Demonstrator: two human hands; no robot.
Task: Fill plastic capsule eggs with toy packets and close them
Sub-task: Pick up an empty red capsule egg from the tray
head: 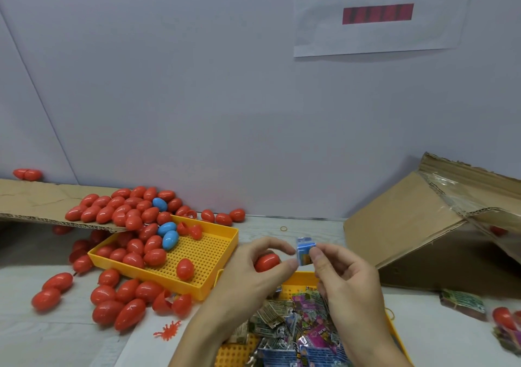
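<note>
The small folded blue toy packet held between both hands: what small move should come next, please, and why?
Probably push the small folded blue toy packet into the red plastic egg: the right hand pinches it folded, beside the egg in the left hand. Whether the egg is open is hidden.

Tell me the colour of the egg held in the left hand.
Red; the egg shows best in the head view, in the left hand.

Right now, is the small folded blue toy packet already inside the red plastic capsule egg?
No, the small folded blue toy packet is pinched between both hands' fingertips above the red plastic capsule egg.
</note>
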